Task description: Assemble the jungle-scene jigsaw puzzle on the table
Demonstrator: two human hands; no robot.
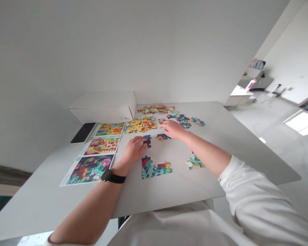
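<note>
My left hand (133, 150), wearing a black watch, rests on the table with curled fingers at a dark blue puzzle piece (148, 141), thumb and index against its left side. My right hand (174, 130) reaches over the table. Its fingers are a little apart, with the tips just below a small orange and blue puzzle piece (161, 120). Between the hands lies a blue joined strip (163, 137) with an orange shape. Nearer me sits a joined corner section (154, 171) in teal and red. Another teal section (195, 162) is partly hidden by my right forearm.
Loose pieces lie in a yellow pile (141, 124), a mixed pile (156, 109) at the wall and a dark blue pile (183, 120). Three printed pictures (92, 169) line the left, beside a black phone-like slab (83, 132) and a long white box (102, 112).
</note>
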